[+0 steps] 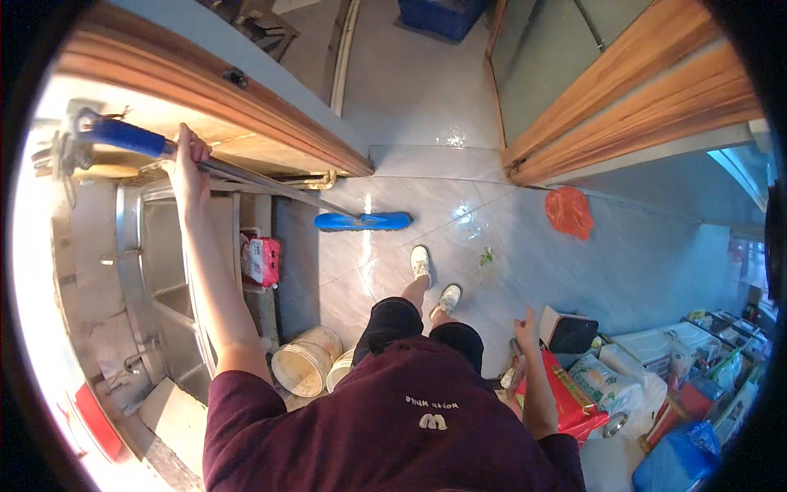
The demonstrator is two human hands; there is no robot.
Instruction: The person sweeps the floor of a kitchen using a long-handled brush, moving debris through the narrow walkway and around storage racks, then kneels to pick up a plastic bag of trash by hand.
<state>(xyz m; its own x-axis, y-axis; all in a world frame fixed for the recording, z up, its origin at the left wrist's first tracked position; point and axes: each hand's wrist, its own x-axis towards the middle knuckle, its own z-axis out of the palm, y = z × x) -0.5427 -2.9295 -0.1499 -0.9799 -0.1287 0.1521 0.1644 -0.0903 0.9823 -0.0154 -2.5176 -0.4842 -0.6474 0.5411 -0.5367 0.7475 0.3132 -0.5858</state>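
Note:
My left hand (189, 154) grips the metal pole of a long-handled floor brush (270, 183), just below its blue handgrip (132, 136). Its wide blue head (363, 221) rests on the grey tiles ahead of my feet, bristles down. My right hand (525, 332) hangs at my side with nothing seen in it, its fingers loosely bent and partly apart. Green leafy scraps (486, 255) lie on the floor, forward and right of my shoes. Farther right, a crumpled red plastic bag (569, 213) lies near the wall.
A doorway with wooden frames (621, 104) opens ahead, a blue bin (442, 18) beyond it. Plastic buckets (307, 363) stand by my left leg, near a metal-framed rack (184, 264) and a pink package (264, 261). Sacks (569, 393) and boxes crowd the right side.

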